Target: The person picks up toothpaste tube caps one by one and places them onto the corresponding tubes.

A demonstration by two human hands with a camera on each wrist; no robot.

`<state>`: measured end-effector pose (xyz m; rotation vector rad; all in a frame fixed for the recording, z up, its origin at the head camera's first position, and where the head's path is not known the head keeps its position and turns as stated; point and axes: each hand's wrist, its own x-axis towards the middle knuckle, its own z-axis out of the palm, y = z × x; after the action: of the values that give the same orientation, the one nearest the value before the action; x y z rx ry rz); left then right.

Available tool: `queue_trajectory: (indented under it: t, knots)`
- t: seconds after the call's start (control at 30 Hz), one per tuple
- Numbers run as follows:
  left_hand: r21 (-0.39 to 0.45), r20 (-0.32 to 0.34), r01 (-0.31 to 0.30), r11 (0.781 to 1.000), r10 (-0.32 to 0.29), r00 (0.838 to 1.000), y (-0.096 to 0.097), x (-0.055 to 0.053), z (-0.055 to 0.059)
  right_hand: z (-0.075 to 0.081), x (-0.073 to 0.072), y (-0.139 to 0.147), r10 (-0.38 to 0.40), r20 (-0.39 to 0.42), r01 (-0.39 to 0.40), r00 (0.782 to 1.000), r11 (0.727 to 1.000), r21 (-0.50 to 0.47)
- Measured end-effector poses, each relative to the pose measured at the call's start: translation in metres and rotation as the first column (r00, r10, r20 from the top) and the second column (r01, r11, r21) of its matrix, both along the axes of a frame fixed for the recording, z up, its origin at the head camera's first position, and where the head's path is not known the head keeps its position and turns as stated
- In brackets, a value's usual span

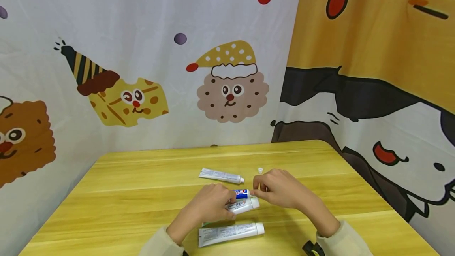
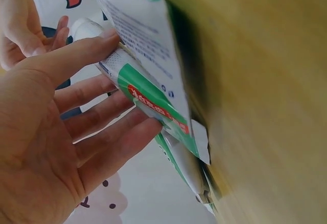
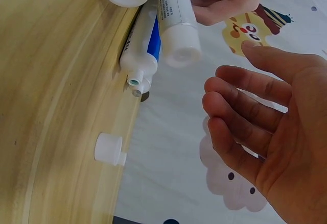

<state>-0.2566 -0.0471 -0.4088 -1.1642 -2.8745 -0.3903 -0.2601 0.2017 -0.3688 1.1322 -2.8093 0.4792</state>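
Note:
My left hand (image 1: 213, 202) pinches a white and green toothpaste tube (image 2: 148, 99) with a red label between thumb and fingers. Its white screw cap (image 3: 182, 45) is on and points toward my right hand. The right hand (image 1: 281, 189) hovers just beside the tubes, its fingers loosely bent and holding nothing. Beyond the held tube lies a blue and white tube (image 1: 241, 193), its nozzle (image 3: 134, 79) bare. Farther back is another white tube (image 1: 220, 175), also uncapped. Nearest me rests a capped white tube (image 1: 231, 234).
Behind the right hand, a loose white cap (image 1: 260, 170) stands on the yellow wood-grain table (image 1: 142, 192). In the right wrist view a second cap (image 3: 122, 158) shows partly behind the first. A cartoon-printed curtain (image 1: 142, 31) hangs past the table's far edge.

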Motion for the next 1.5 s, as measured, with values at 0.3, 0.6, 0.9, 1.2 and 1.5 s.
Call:
queue_trajectory:
  t: [0.3,0.6,0.9,1.2,1.5]
  knots:
    - [-0.01,0.013,0.008,1.0,-0.008,1.0,-0.0012,0.002,0.0009,-0.0002,0.0011,-0.0007,0.007,0.012,-0.007,1.0,1.0,-0.005]
    - [-0.018,0.026,0.0,1.0,0.0,1.0,-0.0005,0.0026,0.0026,-0.0009,0.0008,0.0006,0.004,0.006,-0.004,1.0,1.0,-0.009]
    - [-0.03,0.024,0.0,1.0,0.001,1.0,-0.0005,0.0021,0.0009,-0.0007,0.0,0.0012,0.013,0.004,-0.013,1.0,1.0,-0.006]
    - [-0.034,0.02,-0.001,0.999,0.002,1.0,-0.0015,0.0027,0.0007,0.0002,0.0001,0.0012,0.007,-0.006,-0.007,1.0,1.0,-0.01]
    - [-0.069,0.004,0.005,0.998,-0.005,1.0,-0.0014,0.0033,-0.0004,0.0006,0.0002,0.0022,0.009,0.0,-0.009,1.0,1.0,-0.008]
